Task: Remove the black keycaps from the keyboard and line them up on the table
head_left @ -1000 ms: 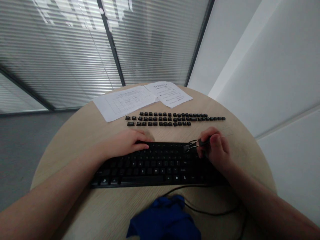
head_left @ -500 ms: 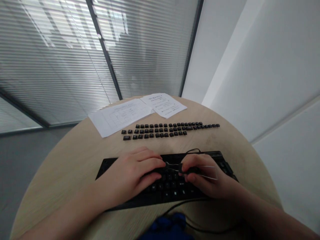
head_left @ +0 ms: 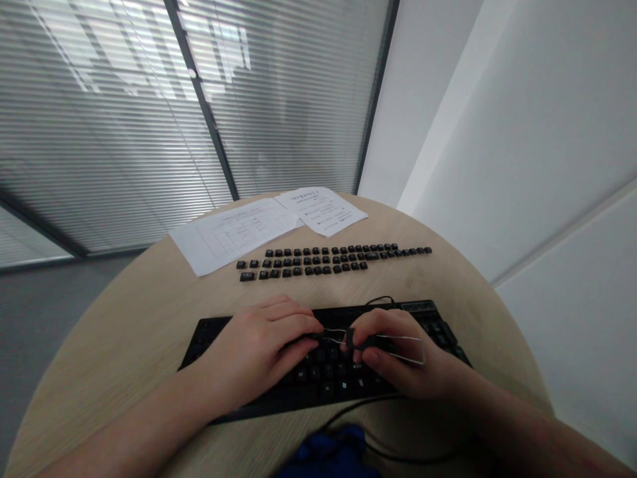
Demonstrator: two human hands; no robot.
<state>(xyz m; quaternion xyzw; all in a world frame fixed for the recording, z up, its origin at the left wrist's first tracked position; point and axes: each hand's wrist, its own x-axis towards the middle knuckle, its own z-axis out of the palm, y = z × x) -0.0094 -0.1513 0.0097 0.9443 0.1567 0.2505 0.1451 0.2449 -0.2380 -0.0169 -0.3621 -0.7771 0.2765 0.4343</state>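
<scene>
A black keyboard (head_left: 279,403) lies on the round wooden table, with keys missing from its upper part. My right hand (head_left: 403,352) is closed round the dark handle of a wire keycap puller (head_left: 413,339), whose thin wire prongs point left over the keys. At the prong tips, my left hand (head_left: 266,335) pinches a small dark keycap (head_left: 314,336), mostly hidden by the fingers. Both hands hover over or rest on the keyboard; contact with the keys beneath is hidden.
Several loose black keycaps (head_left: 315,260) stand in rows beyond the keyboard. Two printed sheets, a left one (head_left: 233,232) and a right one (head_left: 323,209), lie at the table's far edge. A black cable (head_left: 348,406) runs along the near side, beside something blue (head_left: 333,451).
The puller's prongs and my left fingers have shifted slightly left, and the keycap at the prong tips is now more covered by the fingers. The whole view has moved a little.
</scene>
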